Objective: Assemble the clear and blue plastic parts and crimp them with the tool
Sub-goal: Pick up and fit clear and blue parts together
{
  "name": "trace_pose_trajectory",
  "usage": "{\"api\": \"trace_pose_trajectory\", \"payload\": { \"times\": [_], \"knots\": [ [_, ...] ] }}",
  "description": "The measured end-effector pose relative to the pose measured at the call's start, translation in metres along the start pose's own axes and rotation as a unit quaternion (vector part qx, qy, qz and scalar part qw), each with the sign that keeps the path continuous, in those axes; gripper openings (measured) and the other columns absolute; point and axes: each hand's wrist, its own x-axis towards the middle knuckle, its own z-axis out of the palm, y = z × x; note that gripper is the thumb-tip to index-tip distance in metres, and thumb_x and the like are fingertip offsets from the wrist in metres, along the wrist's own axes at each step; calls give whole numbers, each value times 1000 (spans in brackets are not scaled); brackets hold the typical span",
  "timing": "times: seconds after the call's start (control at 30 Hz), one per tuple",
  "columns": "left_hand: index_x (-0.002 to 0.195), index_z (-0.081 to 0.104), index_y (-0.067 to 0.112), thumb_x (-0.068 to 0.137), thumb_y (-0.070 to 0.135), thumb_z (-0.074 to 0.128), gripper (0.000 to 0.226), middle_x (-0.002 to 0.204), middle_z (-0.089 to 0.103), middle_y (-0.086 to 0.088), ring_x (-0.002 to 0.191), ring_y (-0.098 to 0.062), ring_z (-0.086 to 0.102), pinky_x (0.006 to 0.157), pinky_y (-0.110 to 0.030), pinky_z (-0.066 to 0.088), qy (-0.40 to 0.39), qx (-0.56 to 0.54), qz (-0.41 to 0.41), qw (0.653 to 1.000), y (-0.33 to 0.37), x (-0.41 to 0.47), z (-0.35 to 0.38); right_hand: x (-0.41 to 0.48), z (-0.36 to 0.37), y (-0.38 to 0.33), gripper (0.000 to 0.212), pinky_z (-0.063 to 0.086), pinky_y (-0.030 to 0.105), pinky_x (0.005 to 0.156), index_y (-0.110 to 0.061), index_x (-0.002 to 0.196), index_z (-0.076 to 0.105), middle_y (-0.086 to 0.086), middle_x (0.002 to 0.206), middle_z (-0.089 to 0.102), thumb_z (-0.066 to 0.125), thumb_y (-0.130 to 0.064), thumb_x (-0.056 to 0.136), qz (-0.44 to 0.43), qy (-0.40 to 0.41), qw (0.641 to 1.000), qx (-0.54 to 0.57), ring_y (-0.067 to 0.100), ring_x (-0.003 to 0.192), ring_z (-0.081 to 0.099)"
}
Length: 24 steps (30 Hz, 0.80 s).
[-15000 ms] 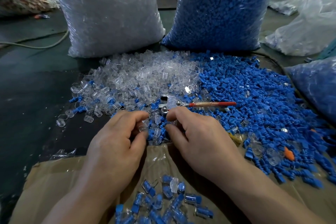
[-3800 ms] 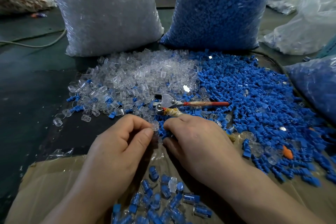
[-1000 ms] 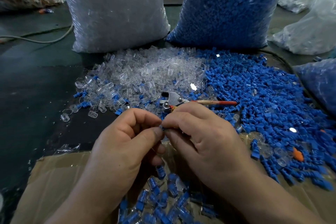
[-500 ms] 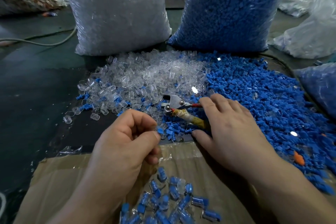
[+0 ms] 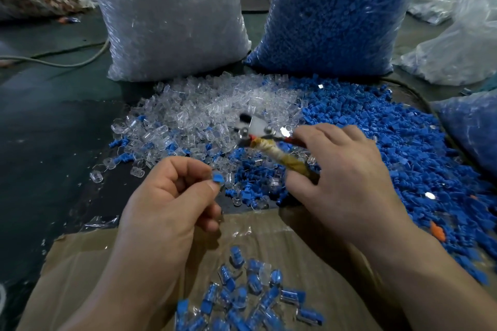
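One piece [image 5: 218,178] is pinched between the thumb and forefinger of the left hand [image 5: 166,204], held up at that hand's far tip with only its blue cap plainly showing. A second ago both hands were pressed together on it. Now the right hand [image 5: 347,177] has let go and closed round the tool [image 5: 271,150], which half a second ago lay on the parts under its reaching fingers. The thumb is under the taped handle and the fingers lie over the red one. The tool is lifted and smeared by motion, with its head pointing away beyond the left hand's fingertips, and I cannot tell how its jaws stand. That suggests the fitting is done and the crimp comes next: the head has yet to meet the piece, which is well short of it. Past both hands lie the clear pile [image 5: 215,110] and, further out beyond the right hand, the blue pile [image 5: 376,142]. Under the wrists is cardboard [image 5: 80,263] with done pieces [image 5: 250,293] heaped between the forearms. Beyond the piles stand a clear bag [image 5: 172,21] and a blue bag [image 5: 336,13].
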Motion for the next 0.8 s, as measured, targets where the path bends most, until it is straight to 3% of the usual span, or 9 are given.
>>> {"api": "trace_pose_trajectory", "payload": {
  "times": [0.1, 0.23, 0.37, 0.6, 0.8],
  "knots": [
    [84, 72, 30, 89, 6, 66, 25, 65, 67, -3, 54, -16, 62, 49, -23, 52, 14, -8, 15, 1000, -1, 2, -3, -6, -6, -3, 57, 37, 33, 79, -25, 133, 48, -12, 109, 58, 43, -49, 82, -25, 25, 998, 45, 13, 95, 42],
    [83, 72, 29, 90, 4, 64, 28, 65, 67, -2, 53, -14, 61, 47, -23, 51, 20, -11, 24, 999, 1, 4, -2, -11, -9, -4, 55, 36, 21, 81, -33, 131, 43, -18, 108, 52, 41, -52, 80, -71, -53, 994, 57, 5, 98, 45],
    [80, 72, 28, 90, -4, 61, 36, 68, 67, 0, 56, -11, 61, 45, -21, 50, 21, -29, 35, 999, 2, 3, 0, -14, -10, -3, 55, 44, 27, 87, -34, 130, 43, -16, 115, 55, 44, -51, 77, -109, -83, 989, 61, 9, 105, 50],
    [83, 72, 26, 88, -6, 59, 35, 71, 67, 2, 57, -10, 61, 45, -22, 49, -6, -27, 59, 998, 1, 1, -4, -16, -11, -2, 58, 43, 25, 93, -30, 132, 47, -14, 120, 57, 47, -47, 77, -139, -82, 984, 74, 9, 111, 50],
    [84, 71, 28, 75, 15, 66, 17, 73, 68, 0, 59, -12, 62, 48, -23, 51, -17, -12, 74, 997, 1, 0, -4, -13, -12, -5, 58, 48, 27, 88, -28, 132, 56, -13, 107, 64, 54, -49, 77, -144, -82, 985, 45, 10, 98, 57]
  ]
}}
